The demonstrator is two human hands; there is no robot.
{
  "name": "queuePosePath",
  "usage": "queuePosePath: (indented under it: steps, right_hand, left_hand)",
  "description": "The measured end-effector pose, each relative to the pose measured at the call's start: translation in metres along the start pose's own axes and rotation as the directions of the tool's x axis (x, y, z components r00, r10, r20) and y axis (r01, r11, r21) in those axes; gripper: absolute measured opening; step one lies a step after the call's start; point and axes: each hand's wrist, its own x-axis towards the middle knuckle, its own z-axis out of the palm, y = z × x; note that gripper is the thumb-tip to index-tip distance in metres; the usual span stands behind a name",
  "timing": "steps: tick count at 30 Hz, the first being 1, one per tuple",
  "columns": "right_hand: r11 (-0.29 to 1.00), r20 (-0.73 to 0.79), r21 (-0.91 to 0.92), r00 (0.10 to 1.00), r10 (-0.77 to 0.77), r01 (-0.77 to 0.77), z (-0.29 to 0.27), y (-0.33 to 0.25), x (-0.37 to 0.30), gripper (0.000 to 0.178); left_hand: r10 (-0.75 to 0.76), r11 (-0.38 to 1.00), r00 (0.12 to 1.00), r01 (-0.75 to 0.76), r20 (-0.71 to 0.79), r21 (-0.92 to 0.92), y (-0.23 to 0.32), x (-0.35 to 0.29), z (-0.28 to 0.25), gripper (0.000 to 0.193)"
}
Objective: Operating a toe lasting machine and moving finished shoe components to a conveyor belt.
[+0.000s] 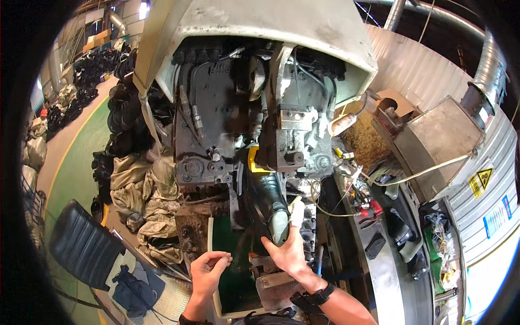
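A black leather boot (266, 189) lies lengthwise in the machine (206, 103), its far end by a yellow part (253, 160). The near end shows a smooth grey-green surface (280, 226). Around that end my right hand (291, 253) is closed, thumb at the left and fingers along the right side; white wrapping (296, 212) covers some fingers. My left hand (210, 272) is apart from the boot, over the left rim of a dark green tray (212, 244). Its thumb and fingertips are pressed together; whether anything small is between them cannot be made out.
A pale metal hood (281, 21) overhangs the machine. To the left are a black chair (81, 244) and stacked sacks (157, 200). A bench at the right holds black boot pieces (398, 227) and red-handled tools (371, 207). A lamp (342, 124) juts out beside the machine.
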Motion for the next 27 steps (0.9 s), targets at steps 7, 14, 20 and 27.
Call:
queuePosePath:
  steps: [7, 14, 20, 27]
  right_hand:
    - [0.988, -0.013, -0.047, 0.989, 0.148, -0.149, -0.002, -0.018, 0.004, 0.073]
    - [0.892, 0.325, 0.282, 0.91, 0.257, -0.353, -0.112, -0.058, -0.047, 0.076]
    - [0.965, 0.125, 0.119, 0.96, -0.249, 0.234, -0.168, -0.027, -0.162, 0.087]
    - [0.987, -0.046, -0.146, 0.996, -0.076, 0.068, -0.273, 0.003, -0.25, 0.108]
  left_hand:
    - [0.063, 0.997, 0.993, -0.059, 0.099, -0.046, 0.008, 0.024, 0.032, 0.013]
    - [0.123, 0.958, 0.992, -0.114, 0.018, -0.264, 0.063, 0.05, 0.081, 0.072]
    - [0.096, 0.982, 0.979, -0.064, 0.179, -0.178, 0.067, 0.008, 0.156, 0.05]
    - [-0.152, 0.907, 0.9, 0.291, 0.408, -0.305, 0.015, -0.038, 0.282, 0.039]
